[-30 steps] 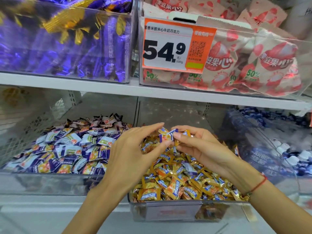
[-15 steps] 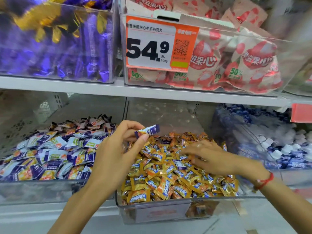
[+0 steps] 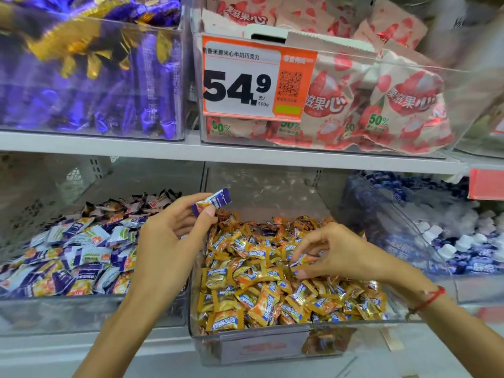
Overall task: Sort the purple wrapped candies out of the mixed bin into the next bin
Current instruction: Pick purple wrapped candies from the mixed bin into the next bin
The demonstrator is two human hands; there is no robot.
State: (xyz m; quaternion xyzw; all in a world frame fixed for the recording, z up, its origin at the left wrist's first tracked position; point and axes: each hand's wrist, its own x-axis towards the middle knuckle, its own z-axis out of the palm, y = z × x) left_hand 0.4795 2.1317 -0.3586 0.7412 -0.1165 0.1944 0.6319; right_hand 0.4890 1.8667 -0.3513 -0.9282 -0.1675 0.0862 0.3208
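My left hand (image 3: 166, 241) pinches 1 purple candy (image 3: 211, 203) above the mixed bin (image 3: 272, 347), mid-transfer. Next I judge it drops left into the purple bin (image 3: 81, 312). My right hand (image 3: 335, 252) pinches another wrapper in the mixed bin.

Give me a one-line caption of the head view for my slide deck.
Left hand pinches a purple candy while right hand picks through the orange bin.

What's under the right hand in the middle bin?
Under the right hand lie orange-wrapped candies filling the middle bin. Its fingertips pinch a purple-and-white candy among them. What lies deeper in the pile is covered.
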